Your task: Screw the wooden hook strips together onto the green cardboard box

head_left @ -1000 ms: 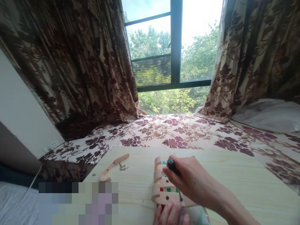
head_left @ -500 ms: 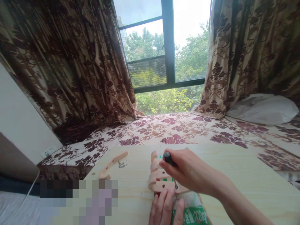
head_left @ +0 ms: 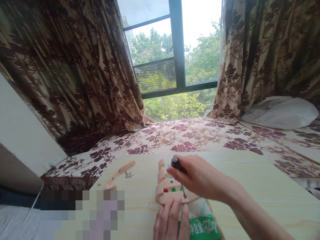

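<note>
My right hand (head_left: 197,176) is closed around the black handle of a screwdriver (head_left: 176,163), tilted over a pale wooden slatted piece (head_left: 165,198). The screwdriver's thin metal shaft reaches down to a screw (head_left: 185,196) at the near slat. My left hand (head_left: 171,220) lies palm down, fingers stretched out, with its fingertips against that slat's near edge. Under the wood and the fingers is a green and white printed packet (head_left: 203,226). To the left rest a loose curved wooden part (head_left: 121,172) and several small screws (head_left: 128,175).
The pale wooden board (head_left: 240,186) bears all these things. Behind it stretches a floral-covered ledge (head_left: 195,135) below a window between patterned curtains (head_left: 87,66). A white plastic bag (head_left: 281,111) sits at the back right. A pixelated patch covers the lower left.
The view has shifted slightly. Both hands, the screwdriver and the wooden piece appear a little farther left. The screwdriver still stands at the same slat.
</note>
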Demonstrator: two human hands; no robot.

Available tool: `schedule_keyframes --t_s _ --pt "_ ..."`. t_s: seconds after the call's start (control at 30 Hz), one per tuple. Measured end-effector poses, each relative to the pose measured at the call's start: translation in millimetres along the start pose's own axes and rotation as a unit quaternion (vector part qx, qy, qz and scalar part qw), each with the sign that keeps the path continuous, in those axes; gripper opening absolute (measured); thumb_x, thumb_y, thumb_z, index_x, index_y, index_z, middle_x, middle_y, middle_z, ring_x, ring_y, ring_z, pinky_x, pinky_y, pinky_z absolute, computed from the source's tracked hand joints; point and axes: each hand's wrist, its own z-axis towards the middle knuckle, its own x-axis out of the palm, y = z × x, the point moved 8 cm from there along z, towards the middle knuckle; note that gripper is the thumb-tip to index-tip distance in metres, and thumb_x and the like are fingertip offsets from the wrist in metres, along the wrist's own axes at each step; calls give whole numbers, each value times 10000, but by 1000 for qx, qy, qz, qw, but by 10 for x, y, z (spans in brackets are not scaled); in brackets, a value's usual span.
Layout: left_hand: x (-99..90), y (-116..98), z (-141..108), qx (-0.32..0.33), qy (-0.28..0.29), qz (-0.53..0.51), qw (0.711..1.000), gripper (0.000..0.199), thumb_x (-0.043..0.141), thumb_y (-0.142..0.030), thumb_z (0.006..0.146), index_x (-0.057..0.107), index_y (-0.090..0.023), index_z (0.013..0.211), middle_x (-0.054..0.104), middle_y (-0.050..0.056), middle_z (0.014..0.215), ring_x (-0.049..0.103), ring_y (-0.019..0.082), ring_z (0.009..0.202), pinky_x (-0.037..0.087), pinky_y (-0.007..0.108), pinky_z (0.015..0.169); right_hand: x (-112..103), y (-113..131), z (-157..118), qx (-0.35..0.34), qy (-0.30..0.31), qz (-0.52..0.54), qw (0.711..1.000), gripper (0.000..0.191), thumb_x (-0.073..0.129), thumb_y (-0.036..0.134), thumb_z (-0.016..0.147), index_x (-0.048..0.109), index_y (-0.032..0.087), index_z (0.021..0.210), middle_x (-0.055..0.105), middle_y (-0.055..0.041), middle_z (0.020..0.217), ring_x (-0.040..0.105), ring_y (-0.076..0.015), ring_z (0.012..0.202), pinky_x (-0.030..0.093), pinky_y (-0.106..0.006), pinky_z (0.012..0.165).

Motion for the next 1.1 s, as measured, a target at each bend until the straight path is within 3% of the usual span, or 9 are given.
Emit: schedule_keyframes --t_s 0.1,0.17,0.23,0.37,0.47,0.57,0.63,0.8,1.1 --pt "60 54 14 30 104 -20 994 293 451 -110 784 550 -243 1025 618 17 1160 524 174 1138 433 304 887 0 -9 -5 4 -4 -5 1000 272 431 346 892 383 188 676 429 38 577 309 -89 531 198 -257 517" --pt "108 85 14 35 186 -37 981 209 462 -303 820 543 -258 1007 544 38 1269 478 198 1197 465 317 865 4 -14 -11 5 -5 -6 1000 274 431 351 892 381 190 675 431 38 576 309 -90 532 200 -256 518" --pt "148 108 25 30 251 -31 967 278 490 -481 780 542 -288 973 480 24 1338 448 206 1228 503 319 804 10 -14 -16 3 -5 -5 1000 277 426 356 896 377 192 678 429 40 573 310 -92 533 202 -256 520" --pt "216 104 87 29 312 1 950 370 593 -439 647 537 -325 995 434 -42 1374 425 176 1246 527 290 739 22 -16 -13 -1 -6 -6 1000 274 422 361 899 366 196 687 421 42 576 311 -93 535 204 -257 523" --pt "267 93 99 39 322 3 946 542 584 -397 612 506 -293 1139 413 -34 1390 415 178 1253 526 281 737 29 -24 -3 1 -2 -9 1000 272 425 363 895 364 197 689 424 39 578 314 -94 537 204 -258 523" --pt "281 101 65 50 309 7 950 600 562 -491 642 488 -259 1190 402 -19 1399 399 187 1264 525 287 743 23 -25 4 3 -4 -9 1000 269 430 359 891 366 196 686 429 37 579 315 -94 537 207 -258 524" --pt "266 88 36 69 292 14 954 554 526 -499 686 495 -256 1183 418 -22 1389 406 179 1257 520 288 753 17 -20 8 1 -7 -7 1000 265 428 352 891 369 196 684 428 38 577 310 -93 536 210 -258 525" --pt "192 42 23 113 239 48 963 409 417 -152 732 542 -311 1086 501 -94 1308 463 116 1181 483 261 787 18 -16 10 1 -10 -7 1000 270 433 341 890 374 193 672 428 40 575 304 -94 537 209 -257 517" --pt "118 46 62 109 217 50 969 392 368 -153 813 551 -311 1122 541 -111 1261 459 88 1157 427 238 795 -21 -61 -50 -1 20 12 1000 272 448 354 888 417 187 676 419 39 587 334 -92 555 232 -240 511"
